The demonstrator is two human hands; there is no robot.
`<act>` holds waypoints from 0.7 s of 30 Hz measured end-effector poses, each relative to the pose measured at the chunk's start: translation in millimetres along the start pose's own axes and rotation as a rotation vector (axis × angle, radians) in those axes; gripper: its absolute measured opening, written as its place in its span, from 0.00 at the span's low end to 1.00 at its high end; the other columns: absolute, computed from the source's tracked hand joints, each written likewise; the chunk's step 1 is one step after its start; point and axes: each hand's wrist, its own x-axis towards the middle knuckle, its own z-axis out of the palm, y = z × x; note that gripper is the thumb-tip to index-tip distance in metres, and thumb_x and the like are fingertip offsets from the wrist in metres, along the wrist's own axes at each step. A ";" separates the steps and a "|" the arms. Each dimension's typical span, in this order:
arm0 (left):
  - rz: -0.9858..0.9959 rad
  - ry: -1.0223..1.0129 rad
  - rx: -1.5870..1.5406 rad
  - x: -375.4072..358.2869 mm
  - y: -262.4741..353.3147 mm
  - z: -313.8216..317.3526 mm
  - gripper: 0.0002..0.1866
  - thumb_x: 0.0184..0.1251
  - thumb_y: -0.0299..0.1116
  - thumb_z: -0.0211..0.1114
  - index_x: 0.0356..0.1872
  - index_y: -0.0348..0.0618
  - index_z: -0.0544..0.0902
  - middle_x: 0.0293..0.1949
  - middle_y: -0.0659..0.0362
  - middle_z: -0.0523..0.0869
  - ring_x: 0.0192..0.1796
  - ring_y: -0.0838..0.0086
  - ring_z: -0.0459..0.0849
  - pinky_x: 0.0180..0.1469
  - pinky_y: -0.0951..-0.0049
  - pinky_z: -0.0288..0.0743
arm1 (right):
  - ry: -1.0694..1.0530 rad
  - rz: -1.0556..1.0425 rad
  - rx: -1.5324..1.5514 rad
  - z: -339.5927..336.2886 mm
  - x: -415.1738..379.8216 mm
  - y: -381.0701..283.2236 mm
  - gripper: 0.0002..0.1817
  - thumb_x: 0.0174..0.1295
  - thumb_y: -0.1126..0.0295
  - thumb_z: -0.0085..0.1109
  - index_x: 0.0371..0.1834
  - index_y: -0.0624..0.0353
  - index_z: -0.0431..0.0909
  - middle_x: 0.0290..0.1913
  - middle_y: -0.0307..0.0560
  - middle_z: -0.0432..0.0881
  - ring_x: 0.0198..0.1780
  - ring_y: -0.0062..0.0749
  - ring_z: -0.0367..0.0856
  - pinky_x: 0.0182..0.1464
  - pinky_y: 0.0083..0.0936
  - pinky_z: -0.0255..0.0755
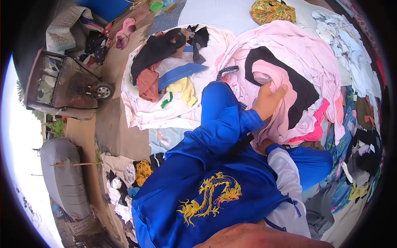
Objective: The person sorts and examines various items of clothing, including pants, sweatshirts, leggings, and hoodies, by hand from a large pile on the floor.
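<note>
My left hand point(271, 100), in a blue cuff, is closed on a light pink garment point(283, 84), its fingers gripping the folded fabric. My right hand point(264, 145), at the end of a white sleeve, is at the garment's lower end; the cloth covers its fingers. Beneath the pink garment lies a black cloth point(305, 97), spread on a pile of pale pink fabric point(289, 37) in front of my crossed legs. A bright pink cloth point(317, 128) rests at the right edge of that pile.
To the left, a white sheet point(136, 111) bears black, brown, blue and yellow cloth pieces. A patterned yellow bundle point(273, 11) and light blue clothes point(347, 45) lie farther off. Mixed clothes point(364, 153) are heaped on the right. A vehicle point(62, 84) and a grey covered shape point(64, 173) stand left.
</note>
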 end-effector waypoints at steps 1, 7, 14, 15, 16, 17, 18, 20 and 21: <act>0.027 0.012 0.038 -2.2 6.2 0.4 0.10 0.72 0.31 0.63 0.48 0.36 0.81 0.41 0.64 0.83 0.44 0.82 0.79 0.48 0.76 0.73 | -0.027 -0.029 0.022 -1.0 1.8 -1.7 0.24 0.55 0.51 0.60 0.42 0.63 0.84 0.42 0.62 0.85 0.43 0.55 0.85 0.47 0.44 0.77; 0.018 0.051 0.000 -8.1 22.0 -1.3 0.09 0.71 0.31 0.64 0.44 0.36 0.81 0.39 0.64 0.83 0.41 0.81 0.78 0.44 0.77 0.73 | 0.086 -0.281 0.257 21.0 11.5 -42.0 0.12 0.53 0.66 0.57 0.28 0.61 0.87 0.33 0.58 0.86 0.34 0.54 0.85 0.41 0.46 0.77; 0.216 0.234 0.012 21.8 57.7 -30.9 0.13 0.71 0.32 0.64 0.51 0.35 0.79 0.46 0.56 0.84 0.47 0.72 0.82 0.53 0.70 0.75 | 0.454 -0.137 0.845 -19.4 13.8 -1.6 0.21 0.51 0.73 0.55 0.51 0.60 0.82 0.46 0.60 0.86 0.47 0.48 0.85 0.50 0.36 0.77; 0.248 0.245 0.011 26.6 65.3 -34.7 0.13 0.71 0.32 0.64 0.51 0.35 0.79 0.47 0.56 0.84 0.48 0.71 0.82 0.53 0.69 0.75 | 0.271 -0.096 1.016 -40.5 5.5 12.3 0.23 0.50 0.75 0.54 0.53 0.62 0.81 0.48 0.58 0.86 0.49 0.45 0.85 0.52 0.34 0.76; 0.281 0.256 0.008 31.2 72.7 -37.0 0.13 0.71 0.32 0.63 0.51 0.35 0.79 0.47 0.56 0.84 0.48 0.71 0.82 0.53 0.69 0.76 | 0.081 -0.053 1.177 -74.3 -13.2 17.6 0.26 0.48 0.77 0.52 0.55 0.64 0.80 0.49 0.56 0.86 0.51 0.43 0.85 0.54 0.31 0.76; 0.313 0.268 0.004 35.6 79.5 -38.6 0.13 0.71 0.32 0.63 0.51 0.35 0.79 0.47 0.55 0.84 0.48 0.70 0.83 0.53 0.68 0.76 | 0.175 -0.202 1.657 -93.2 -29.8 8.7 0.28 0.48 0.77 0.52 0.57 0.66 0.78 0.52 0.54 0.84 0.53 0.42 0.84 0.56 0.32 0.75; 0.347 0.281 0.005 38.9 85.0 -39.8 0.14 0.71 0.32 0.63 0.51 0.35 0.79 0.47 0.55 0.84 0.48 0.69 0.83 0.52 0.68 0.78 | 0.271 -0.365 2.132 -108.4 -47.8 -1.8 0.30 0.47 0.78 0.52 0.60 0.68 0.76 0.55 0.53 0.83 0.55 0.42 0.83 0.57 0.32 0.75; 0.354 0.298 0.029 44.4 93.9 -46.3 0.13 0.71 0.32 0.63 0.50 0.34 0.79 0.46 0.54 0.84 0.47 0.69 0.84 0.52 0.68 0.78 | 0.093 -0.345 2.486 -135.2 -76.0 3.0 0.27 0.63 0.66 0.56 0.65 0.66 0.71 0.60 0.55 0.79 0.61 0.42 0.79 0.67 0.37 0.71; 0.356 0.306 0.042 45.9 97.1 -47.4 0.13 0.71 0.32 0.63 0.50 0.34 0.79 0.46 0.54 0.84 0.47 0.69 0.84 0.52 0.68 0.78 | 0.124 -0.368 2.502 -135.6 -74.2 5.1 0.27 0.64 0.65 0.55 0.65 0.66 0.71 0.61 0.55 0.79 0.61 0.42 0.79 0.68 0.37 0.70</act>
